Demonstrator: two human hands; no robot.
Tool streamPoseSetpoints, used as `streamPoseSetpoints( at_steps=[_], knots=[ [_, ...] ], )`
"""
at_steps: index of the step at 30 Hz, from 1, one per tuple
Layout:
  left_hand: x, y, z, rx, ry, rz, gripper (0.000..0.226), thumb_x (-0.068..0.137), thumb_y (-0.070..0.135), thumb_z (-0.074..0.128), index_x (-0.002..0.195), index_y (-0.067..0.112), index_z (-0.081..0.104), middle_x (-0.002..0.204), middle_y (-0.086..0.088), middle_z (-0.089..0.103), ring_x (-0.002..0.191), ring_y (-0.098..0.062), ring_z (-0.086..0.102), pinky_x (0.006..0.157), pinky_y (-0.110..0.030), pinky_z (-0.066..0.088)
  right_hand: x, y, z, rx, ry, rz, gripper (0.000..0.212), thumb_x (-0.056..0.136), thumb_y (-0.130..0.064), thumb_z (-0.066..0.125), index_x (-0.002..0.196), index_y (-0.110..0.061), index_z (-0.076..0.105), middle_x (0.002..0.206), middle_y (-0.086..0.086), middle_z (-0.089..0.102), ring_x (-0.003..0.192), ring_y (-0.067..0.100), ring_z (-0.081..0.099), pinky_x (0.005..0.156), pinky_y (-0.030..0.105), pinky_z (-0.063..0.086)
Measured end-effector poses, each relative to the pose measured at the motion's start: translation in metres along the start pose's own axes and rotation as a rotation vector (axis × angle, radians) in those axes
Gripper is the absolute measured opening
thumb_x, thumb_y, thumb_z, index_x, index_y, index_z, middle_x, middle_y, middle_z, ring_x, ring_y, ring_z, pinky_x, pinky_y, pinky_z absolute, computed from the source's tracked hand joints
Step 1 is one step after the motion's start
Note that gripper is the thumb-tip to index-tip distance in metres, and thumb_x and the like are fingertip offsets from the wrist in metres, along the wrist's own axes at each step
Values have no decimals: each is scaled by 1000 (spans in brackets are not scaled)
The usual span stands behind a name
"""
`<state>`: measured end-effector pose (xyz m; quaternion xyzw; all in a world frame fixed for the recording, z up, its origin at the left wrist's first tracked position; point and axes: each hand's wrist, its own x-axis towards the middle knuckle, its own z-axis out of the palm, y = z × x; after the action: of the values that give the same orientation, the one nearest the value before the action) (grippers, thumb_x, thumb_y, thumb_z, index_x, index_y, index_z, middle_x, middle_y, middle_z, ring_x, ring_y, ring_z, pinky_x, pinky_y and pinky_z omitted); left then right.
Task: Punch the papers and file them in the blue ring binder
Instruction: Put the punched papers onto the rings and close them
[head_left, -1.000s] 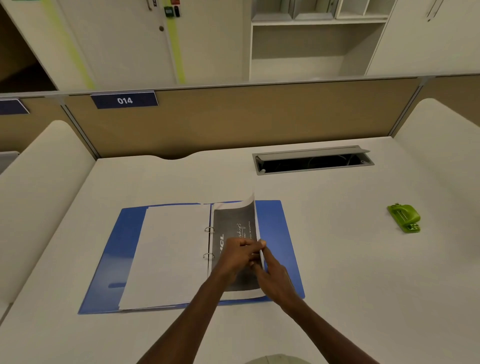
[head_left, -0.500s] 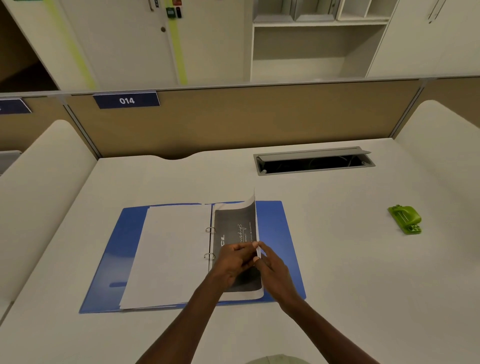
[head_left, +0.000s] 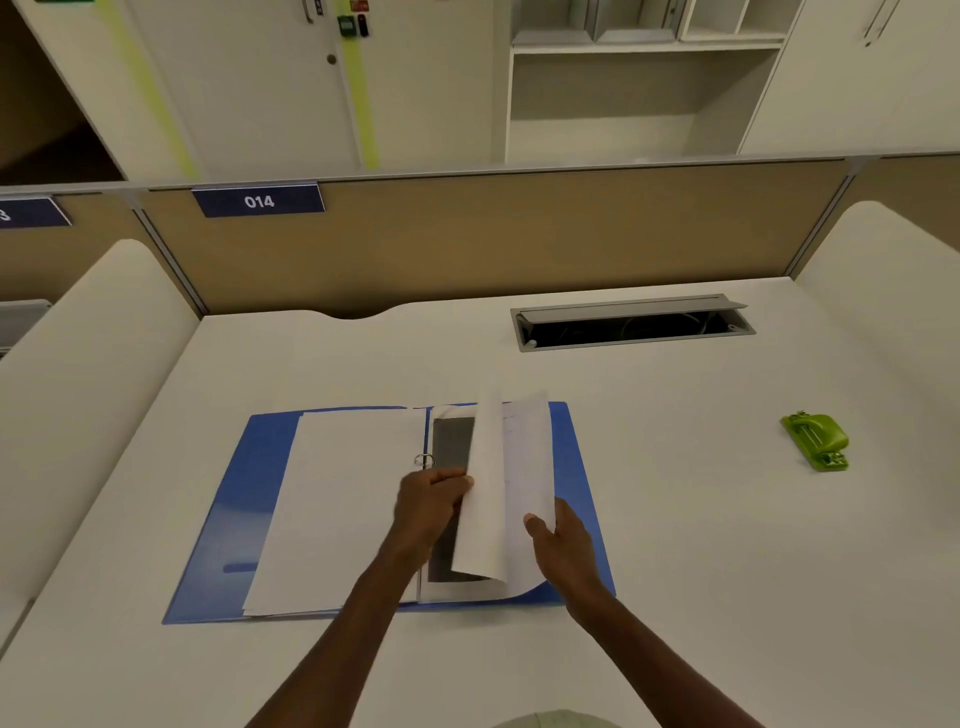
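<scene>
2 hands work the filing step: the blue ring binder (head_left: 249, 499) lies open on the table (head_left: 701, 545). Left hand (head_left: 428, 506) and right hand (head_left: 563, 548) pinch a lifted paper (head_left: 511, 483), each grip closed on its edges. Next, I judge, its holes must meet the ring (head_left: 424, 460).

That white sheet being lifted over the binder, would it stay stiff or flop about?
Probably floppy: the white sheet already curls over between the left hand and right hand. Likely very light, since fingertips alone hold it up. It might crease or tear near the ring if tugged.
</scene>
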<state>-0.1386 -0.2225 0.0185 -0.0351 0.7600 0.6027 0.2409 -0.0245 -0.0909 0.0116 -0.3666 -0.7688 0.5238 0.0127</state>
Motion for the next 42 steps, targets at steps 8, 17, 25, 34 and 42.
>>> streamPoseSetpoints(
  at_steps=[8,17,25,34,42],
  knots=[
    [14,-2,-120,83,272,31,27,84,20,69,110,15,70,102,-8,69,89,-23,63,81,-37,52,11,15,-10,-19,35,46,18,95,-7,39,101,-13,54,94,0,59,73,4,52,55,13,37],
    [24,-44,-214,277,495,-84,25,81,16,72,104,6,72,103,-22,70,88,-40,64,86,-50,51,14,14,-11,5,34,41,20,95,-4,39,100,-12,56,89,-2,58,73,4,52,56,12,37],
    [22,-37,-147,612,560,-52,51,80,27,73,122,1,59,129,-27,55,119,-44,51,101,-51,41,13,11,-9,19,35,19,10,95,-13,45,98,-18,53,93,-4,58,76,5,53,64,20,43],
    [0,-15,-21,632,250,111,52,80,44,68,117,8,62,124,-14,62,116,-28,56,99,-34,43,7,5,-9,60,-39,-7,21,97,-23,47,116,-19,52,106,-5,58,94,12,54,80,28,44],
    [-21,11,53,464,62,174,51,79,57,62,85,9,74,81,-5,75,72,-15,67,73,-33,55,-8,-13,-1,-47,-317,-86,71,93,-43,52,151,-34,12,154,-5,31,139,23,36,110,39,33]
  ],
)
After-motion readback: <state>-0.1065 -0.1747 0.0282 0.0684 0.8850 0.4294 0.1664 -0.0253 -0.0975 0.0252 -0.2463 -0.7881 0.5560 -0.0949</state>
